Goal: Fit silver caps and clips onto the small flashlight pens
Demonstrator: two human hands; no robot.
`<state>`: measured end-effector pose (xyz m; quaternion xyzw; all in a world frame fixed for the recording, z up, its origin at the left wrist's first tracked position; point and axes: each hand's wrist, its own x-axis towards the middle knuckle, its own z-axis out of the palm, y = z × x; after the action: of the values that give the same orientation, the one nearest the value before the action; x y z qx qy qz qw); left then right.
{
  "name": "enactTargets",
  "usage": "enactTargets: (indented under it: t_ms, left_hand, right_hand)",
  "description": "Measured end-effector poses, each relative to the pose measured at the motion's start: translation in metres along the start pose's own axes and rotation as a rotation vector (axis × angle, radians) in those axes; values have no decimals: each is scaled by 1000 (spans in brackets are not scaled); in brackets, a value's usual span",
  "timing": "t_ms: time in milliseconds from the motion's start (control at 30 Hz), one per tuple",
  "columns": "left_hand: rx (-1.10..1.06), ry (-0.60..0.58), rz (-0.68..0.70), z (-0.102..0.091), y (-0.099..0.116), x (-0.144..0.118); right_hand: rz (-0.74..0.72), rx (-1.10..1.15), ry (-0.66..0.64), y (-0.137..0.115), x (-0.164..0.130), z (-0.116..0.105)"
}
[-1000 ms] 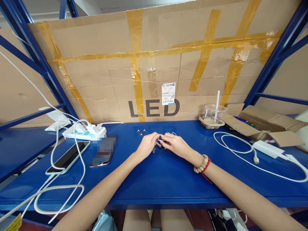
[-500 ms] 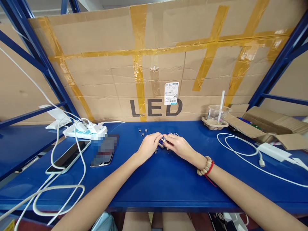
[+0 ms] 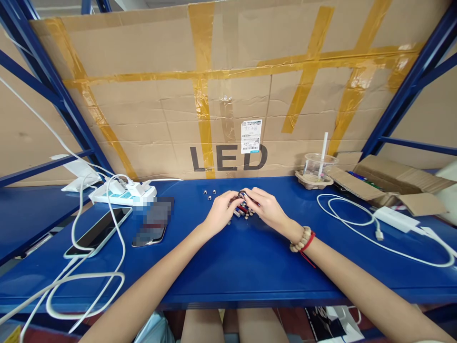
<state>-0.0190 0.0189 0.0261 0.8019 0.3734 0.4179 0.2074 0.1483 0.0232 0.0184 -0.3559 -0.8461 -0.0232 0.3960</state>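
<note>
Close together over the blue tabletop (image 3: 228, 267), both hands meet at a small dark piece (image 3: 242, 194) with a curved outline, too small to name. The fingertips of my left hand (image 3: 218, 210) are closed at its left side. From the right, my right hand (image 3: 269, 209) pinches the same piece between thumb and fingers. Beneath and between the hands lies a loose pile of small parts (image 3: 245, 211), some silvery and cylindrical, one red; the fingers partly cover it. Several tiny metal pieces (image 3: 209, 197) sit apart, just beyond my left hand.
On the left are a white power strip (image 3: 123, 196), two phones (image 3: 102, 232) and looping white cables (image 3: 87, 276). On the right stand a clear cup (image 3: 316, 166) with a straw, an open cardboard box (image 3: 396, 176) and a white adapter (image 3: 397, 219). A large cardboard sheet (image 3: 143, 124) rises behind.
My hands have lifted slightly and parted a little, so more of the pile and a red part show between them. The view has shifted slightly. A pale shape has appeared at the right edge.
</note>
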Motion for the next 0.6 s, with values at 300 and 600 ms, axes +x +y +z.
enactTargets:
  t_ms: [300, 600]
  left_hand:
    - [-448, -84, -266, 0, 4, 2]
    - [-431, -175, -418, -7, 12, 1]
  right_hand:
    - [-144, -85, 6, -1, 0, -8]
    - [-142, -183, 44, -6, -1, -4]
